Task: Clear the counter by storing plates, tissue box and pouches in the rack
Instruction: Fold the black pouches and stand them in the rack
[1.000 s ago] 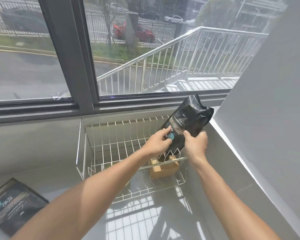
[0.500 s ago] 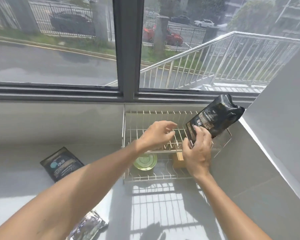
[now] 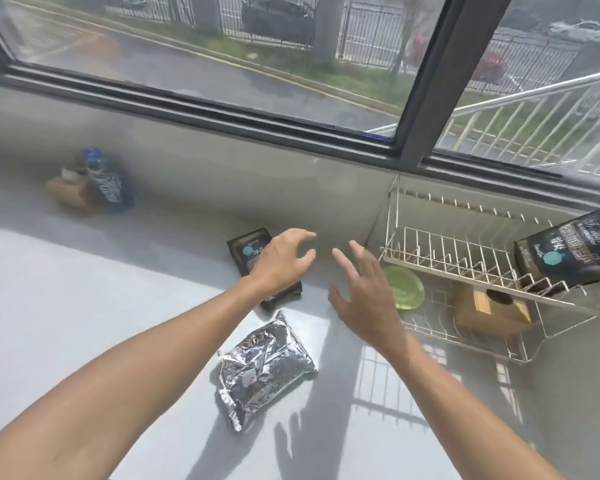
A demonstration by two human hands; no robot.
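Both hands, left [image 3: 280, 259] and right [image 3: 364, 289], are spread and empty above the black pouch [image 3: 253, 252] left of the rack [image 3: 465, 258]; next, I judge, grasp it.

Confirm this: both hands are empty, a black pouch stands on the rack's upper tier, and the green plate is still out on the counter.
Not quite: the head view shows the green plate already in the rack, on its lower tier. The rest holds: the left hand and right hand are empty, and a black pouch stands on the upper tier.
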